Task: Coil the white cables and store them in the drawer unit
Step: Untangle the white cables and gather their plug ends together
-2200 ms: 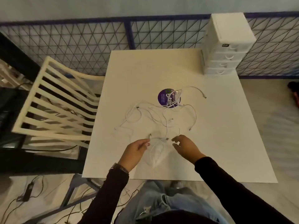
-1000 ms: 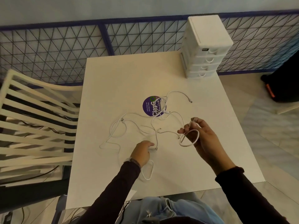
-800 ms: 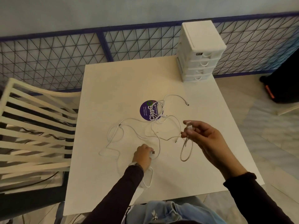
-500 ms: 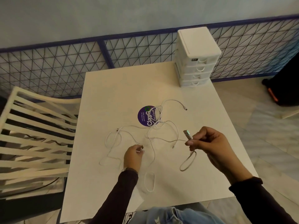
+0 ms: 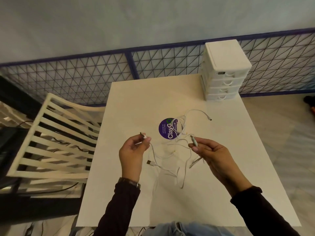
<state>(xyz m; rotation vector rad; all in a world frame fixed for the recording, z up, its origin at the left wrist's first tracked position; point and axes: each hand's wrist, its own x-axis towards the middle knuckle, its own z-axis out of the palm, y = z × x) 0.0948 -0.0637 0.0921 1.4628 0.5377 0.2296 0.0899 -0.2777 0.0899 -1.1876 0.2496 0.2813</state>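
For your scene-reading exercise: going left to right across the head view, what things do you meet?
Slatted chair → left hand → purple sticker → right hand → drawer unit.

a café-like seating spot: branded sticker [image 5: 167, 128] on white table [image 5: 129, 103], slatted chair [image 5: 56, 142] (wire-mesh railing [image 5: 85, 77] behind).

Drawer unit [image 5: 225, 70] on the table's [image 5: 136, 103] far right corner; sticker [image 5: 167, 128] mid-table, cables [image 5: 170, 160] tangled over and before it (some lifted); chair [image 5: 51, 142] left of table, mesh fence [image 5: 85, 77] behind.
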